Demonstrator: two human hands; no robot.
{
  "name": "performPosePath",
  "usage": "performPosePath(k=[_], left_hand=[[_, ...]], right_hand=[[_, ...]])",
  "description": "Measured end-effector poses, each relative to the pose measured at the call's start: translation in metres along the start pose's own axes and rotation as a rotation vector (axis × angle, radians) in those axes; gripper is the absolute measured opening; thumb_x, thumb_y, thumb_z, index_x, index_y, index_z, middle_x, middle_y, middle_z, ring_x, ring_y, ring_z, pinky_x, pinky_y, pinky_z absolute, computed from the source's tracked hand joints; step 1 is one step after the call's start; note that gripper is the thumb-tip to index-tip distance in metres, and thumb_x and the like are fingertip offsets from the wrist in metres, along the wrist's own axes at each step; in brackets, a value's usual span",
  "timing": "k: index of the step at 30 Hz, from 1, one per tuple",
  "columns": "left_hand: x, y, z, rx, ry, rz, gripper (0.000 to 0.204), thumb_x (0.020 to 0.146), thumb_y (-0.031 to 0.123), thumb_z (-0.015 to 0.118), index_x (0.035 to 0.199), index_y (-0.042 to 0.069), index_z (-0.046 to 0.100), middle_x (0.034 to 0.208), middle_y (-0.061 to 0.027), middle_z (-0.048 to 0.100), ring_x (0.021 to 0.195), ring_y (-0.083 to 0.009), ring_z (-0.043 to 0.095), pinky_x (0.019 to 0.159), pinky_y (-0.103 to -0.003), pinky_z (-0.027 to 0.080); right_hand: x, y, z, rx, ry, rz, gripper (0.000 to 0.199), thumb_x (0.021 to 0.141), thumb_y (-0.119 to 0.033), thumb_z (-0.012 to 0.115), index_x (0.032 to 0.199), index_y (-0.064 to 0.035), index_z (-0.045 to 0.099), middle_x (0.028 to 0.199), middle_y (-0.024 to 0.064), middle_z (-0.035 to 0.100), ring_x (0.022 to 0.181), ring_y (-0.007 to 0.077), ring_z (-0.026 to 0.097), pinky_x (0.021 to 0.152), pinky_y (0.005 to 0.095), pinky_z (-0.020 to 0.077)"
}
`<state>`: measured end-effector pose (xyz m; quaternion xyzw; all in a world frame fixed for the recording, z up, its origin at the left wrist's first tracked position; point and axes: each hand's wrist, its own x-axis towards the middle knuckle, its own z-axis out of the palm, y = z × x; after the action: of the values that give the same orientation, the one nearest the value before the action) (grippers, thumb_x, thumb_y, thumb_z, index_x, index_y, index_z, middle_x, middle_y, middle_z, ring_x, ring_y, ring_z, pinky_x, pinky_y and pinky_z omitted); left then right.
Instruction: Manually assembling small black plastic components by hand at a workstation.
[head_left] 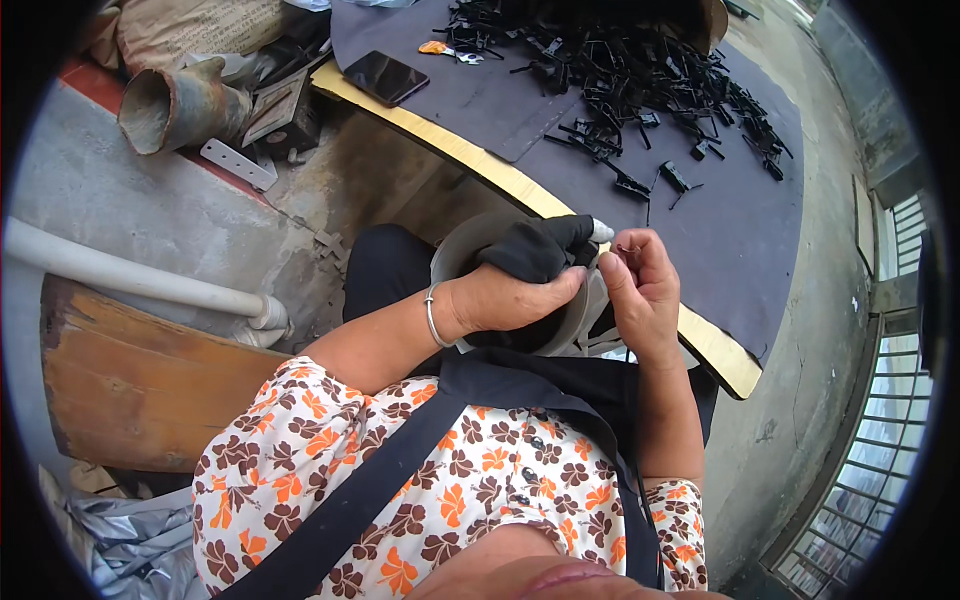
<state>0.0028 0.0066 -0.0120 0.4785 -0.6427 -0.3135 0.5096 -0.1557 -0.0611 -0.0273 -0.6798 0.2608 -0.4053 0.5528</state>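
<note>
Right hand [645,290]: thumb and index pinched nearly together on a small dark red piece [626,250]. Piece sits right at the fingertips, mostly hidden by them; exact shape too small to tell. Other right fingers curled in behind.

Left hand [510,298]: thumb out toward the right hand, fingers bent under black cloth [530,250]. Can't tell how tightly they close or what they hold. A white tip [602,231] pokes out of the cloth, just beside the red piece; can't tell if they touch.

Both hands are at the near table edge [520,180], left one over a grey bucket [447,262]. Left hand and cloth block most of the view into it.

On the table's grey mat [740,270]: a big heap of black parts [640,80] at the far side, spilling toward the hands. One loose part [678,182] lies apart on the near side of the heap, beyond the right hand. Phone [387,78] lies flat near the left corner, orange-handled tool [450,50] just beyond it.

Off the table, left side: rusty pipe [185,108], perforated bracket [238,164] near it, white pipe [140,275] along the floor, wood board [150,385] nearer the person. Silver sheeting [125,545] at lower left.
</note>
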Motion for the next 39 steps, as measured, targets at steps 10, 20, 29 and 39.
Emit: performPosePath(k=[10, 20, 29, 39], left_hand=[[0.003, -0.011, 0.005, 0.188, 0.018, 0.015, 0.024, 0.083, 0.003, 0.051, 0.105, -0.004, 0.057, 0.095, -0.0145, 0.063, 0.085, -0.0237, 0.060, 0.080, -0.032, 0.047], [-0.004, -0.008, 0.003, 0.639, -0.001, 0.332, 0.028, 0.076, -0.001, 0.056, 0.103, -0.005, 0.057, 0.097, -0.0187, 0.061, 0.088, -0.0326, 0.060, 0.080, -0.037, 0.048], [0.005, -0.006, -0.009, -0.035, 0.025, -0.063, 0.031, 0.085, 0.008, 0.059, 0.113, -0.003, 0.053, 0.097, -0.0074, 0.061, 0.085, -0.0132, 0.056, 0.080, -0.026, 0.046], [0.004, -0.001, -0.015, -0.240, -0.055, -0.374, 0.027, 0.087, 0.005, 0.047, 0.111, -0.004, 0.052, 0.085, -0.0059, 0.060, 0.069, -0.0076, 0.055, 0.060, -0.025, 0.047]], right_hand=[[0.001, 0.001, 0.000, -0.299, -0.131, 0.039, 0.025, 0.094, -0.018, 0.051, 0.079, 0.0012, 0.053, 0.062, 0.0026, 0.045, 0.060, 0.0099, 0.038, 0.055, 0.0262, 0.0377], [-0.004, 0.020, 0.017, -0.221, -0.073, 0.043, 0.021, 0.092, -0.016, 0.053, 0.080, 0.0017, 0.056, 0.061, 0.0128, 0.052, 0.053, 0.0197, 0.045, 0.054, 0.0301, 0.0415], [0.002, 0.005, -0.001, -0.170, -0.126, 0.109, 0.017, 0.084, -0.012, 0.062, 0.095, 0.0017, 0.061, 0.077, 0.0087, 0.062, 0.068, 0.0124, 0.057, 0.063, 0.0253, 0.0454], [0.008, 0.009, -0.003, -0.279, -0.178, -0.276, 0.013, 0.080, -0.001, 0.063, 0.092, -0.0015, 0.060, 0.068, 0.0040, 0.058, 0.060, 0.0119, 0.053, 0.057, 0.0246, 0.0431]])
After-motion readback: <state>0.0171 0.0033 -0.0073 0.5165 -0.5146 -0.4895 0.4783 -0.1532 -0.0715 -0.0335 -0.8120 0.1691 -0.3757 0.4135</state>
